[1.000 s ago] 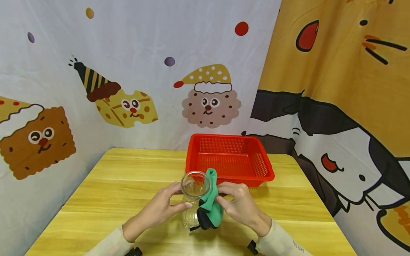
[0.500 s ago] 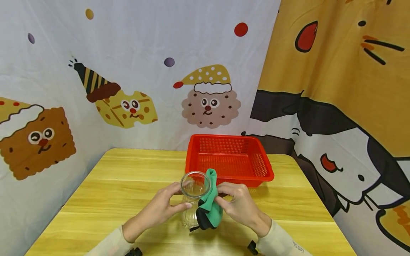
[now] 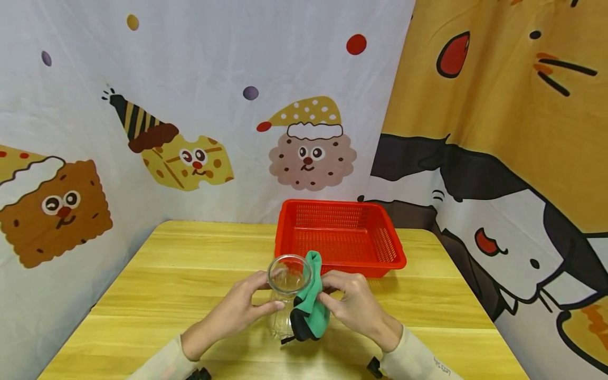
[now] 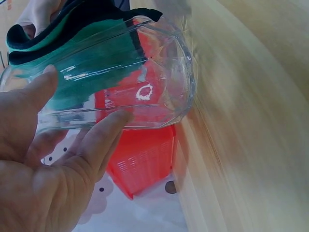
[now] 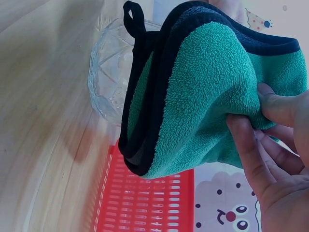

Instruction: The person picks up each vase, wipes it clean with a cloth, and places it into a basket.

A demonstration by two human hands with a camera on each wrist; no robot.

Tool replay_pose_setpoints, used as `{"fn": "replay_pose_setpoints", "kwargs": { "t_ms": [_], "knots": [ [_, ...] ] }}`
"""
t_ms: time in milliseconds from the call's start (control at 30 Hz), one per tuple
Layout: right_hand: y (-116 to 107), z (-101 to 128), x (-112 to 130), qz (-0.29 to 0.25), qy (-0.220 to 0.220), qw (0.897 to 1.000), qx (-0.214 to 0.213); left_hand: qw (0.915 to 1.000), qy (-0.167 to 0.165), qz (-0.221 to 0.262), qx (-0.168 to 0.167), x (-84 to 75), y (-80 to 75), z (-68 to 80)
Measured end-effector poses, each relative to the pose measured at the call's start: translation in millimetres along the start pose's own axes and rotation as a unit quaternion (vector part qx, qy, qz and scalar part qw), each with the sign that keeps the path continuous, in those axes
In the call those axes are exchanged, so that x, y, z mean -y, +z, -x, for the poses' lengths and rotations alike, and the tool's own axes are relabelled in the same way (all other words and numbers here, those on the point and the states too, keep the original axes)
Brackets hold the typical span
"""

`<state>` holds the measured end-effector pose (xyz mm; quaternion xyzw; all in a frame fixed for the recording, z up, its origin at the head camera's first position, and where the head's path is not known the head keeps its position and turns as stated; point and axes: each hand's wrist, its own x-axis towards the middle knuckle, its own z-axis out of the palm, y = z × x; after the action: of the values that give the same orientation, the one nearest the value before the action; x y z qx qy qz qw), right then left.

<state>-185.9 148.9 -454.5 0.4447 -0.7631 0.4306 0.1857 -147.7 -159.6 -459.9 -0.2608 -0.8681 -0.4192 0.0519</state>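
Note:
A clear glass jar with a wide round mouth stands upright at the front middle of the table. My left hand holds it from the left, thumb on the near side and fingers round the far side. Against the jar's right side lies a folded green towel with black edging and a small black loop. Thumb and fingers of my right hand pinch this towel. The right wrist view shows the towel bunched at the fingertips, covering part of the jar. Through the glass, the left wrist view shows green cloth.
Behind the hands sits a red plastic basket with perforated walls, near the table's back edge. The wooden table meets a white printed curtain at the back and an orange and black one on the right.

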Motion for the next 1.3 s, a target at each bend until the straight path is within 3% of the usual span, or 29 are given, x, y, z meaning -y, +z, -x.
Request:
{"fn": "replay_pose_setpoints", "kwargs": {
  "t_ms": [467,767,1067,1300],
  "knots": [
    [0,1,-3,-0.001,-0.004,1.000,0.002,0.9998,-0.012,0.011,0.008,-2.1,-1.4,0.3],
    [-2,3,-5,-0.001,0.007,1.000,0.015,0.9990,-0.023,0.022,0.032,-3.3,-5.0,0.3],
    [-5,0,-10,0.007,0.002,1.000,0.006,0.9985,-0.020,0.003,0.051,-2.8,-8.2,1.4],
    [-5,-2,-8,0.014,0.033,0.999,0.025,0.9947,-0.025,0.066,0.075,-0.4,-3.2,1.5]
  ]
}}
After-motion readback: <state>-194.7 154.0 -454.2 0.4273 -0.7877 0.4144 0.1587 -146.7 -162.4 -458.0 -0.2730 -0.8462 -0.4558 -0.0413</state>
